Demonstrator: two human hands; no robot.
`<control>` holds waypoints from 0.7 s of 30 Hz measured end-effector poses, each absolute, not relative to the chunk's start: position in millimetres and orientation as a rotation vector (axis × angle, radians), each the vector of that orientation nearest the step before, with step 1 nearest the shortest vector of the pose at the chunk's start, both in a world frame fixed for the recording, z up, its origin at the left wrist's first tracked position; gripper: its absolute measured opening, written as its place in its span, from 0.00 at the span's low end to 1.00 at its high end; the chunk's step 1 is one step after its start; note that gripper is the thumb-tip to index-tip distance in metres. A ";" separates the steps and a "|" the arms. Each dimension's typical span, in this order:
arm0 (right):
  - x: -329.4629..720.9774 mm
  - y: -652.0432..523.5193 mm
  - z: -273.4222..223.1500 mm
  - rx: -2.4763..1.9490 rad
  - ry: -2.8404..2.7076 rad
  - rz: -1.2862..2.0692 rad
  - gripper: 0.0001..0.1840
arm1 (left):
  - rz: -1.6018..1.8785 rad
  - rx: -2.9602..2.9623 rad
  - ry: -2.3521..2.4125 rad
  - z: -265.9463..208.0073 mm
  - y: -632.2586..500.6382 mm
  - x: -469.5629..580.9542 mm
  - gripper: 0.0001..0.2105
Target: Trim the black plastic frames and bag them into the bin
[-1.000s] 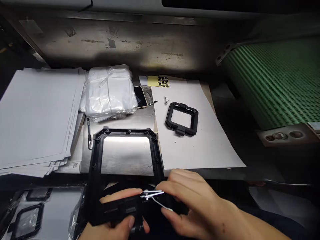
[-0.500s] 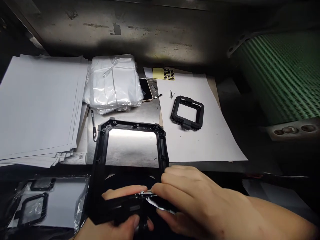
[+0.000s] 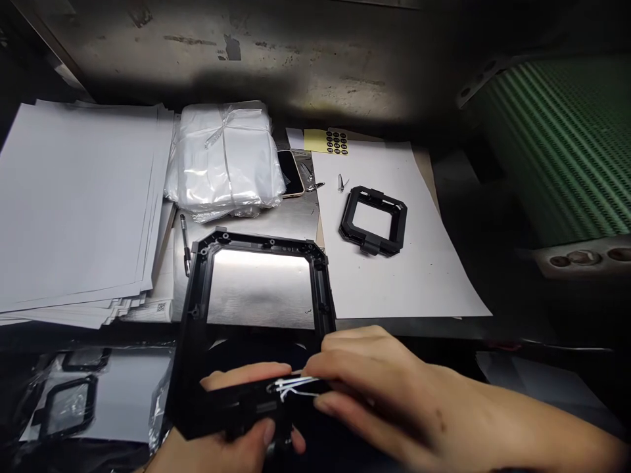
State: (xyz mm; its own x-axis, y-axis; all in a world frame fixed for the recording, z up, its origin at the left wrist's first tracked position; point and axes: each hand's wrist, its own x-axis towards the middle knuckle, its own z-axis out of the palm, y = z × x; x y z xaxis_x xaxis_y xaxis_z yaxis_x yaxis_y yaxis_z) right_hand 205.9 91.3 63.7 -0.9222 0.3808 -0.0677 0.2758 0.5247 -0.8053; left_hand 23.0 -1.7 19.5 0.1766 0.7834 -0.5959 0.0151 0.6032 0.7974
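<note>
My left hand (image 3: 241, 447) grips the near edge of a large black plastic frame (image 3: 194, 341), its fingers behind that edge and its thumb in front. The frame is tilted up towards me, with a square opening and small screw posts inside its rim. My right hand (image 3: 379, 387) is closed on a small shiny metal tool that looks like a nail clipper (image 3: 296, 382). Its bright end touches or nearly touches the frame's near edge; the rest is hidden by my fingers. A smaller black frame (image 3: 348, 220) lies on the white paper (image 3: 414, 282).
Left stand a stack of white sheets (image 3: 79, 203) and tied clear plastic bags (image 3: 227, 157). A pen (image 3: 185, 243), a phone (image 3: 294, 177), small metal clippers (image 3: 341, 182) and a yellow sticker sheet (image 3: 315, 140) lie about. Bagged frames (image 3: 69, 407) are lower left; a green ribbed panel (image 3: 557, 151) is right.
The shiny tool has turned in my right hand and its lever shows at a different angle. My right hand has shifted slightly. My left hand still holds the large frame.
</note>
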 end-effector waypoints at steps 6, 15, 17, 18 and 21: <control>210.6 92.5 62.7 -0.655 -2.587 1.213 0.07 | 0.639 0.785 1.317 22.5 3.8 25.8 0.16; 201.1 91.1 62.3 -0.565 -2.804 0.983 0.08 | 0.700 0.794 1.329 25.8 6.7 27.9 0.16; 199.2 90.6 63.5 -0.601 -2.825 0.928 0.09 | 0.721 0.816 1.301 24.5 6.6 26.8 0.15; 198.3 90.0 64.1 -0.618 -2.835 0.911 0.09 | 0.729 0.828 1.280 23.1 6.4 26.1 0.15; 196.1 88.8 64.9 -0.609 -2.863 0.936 0.11 | 0.722 0.867 1.238 17.5 4.8 24.1 0.16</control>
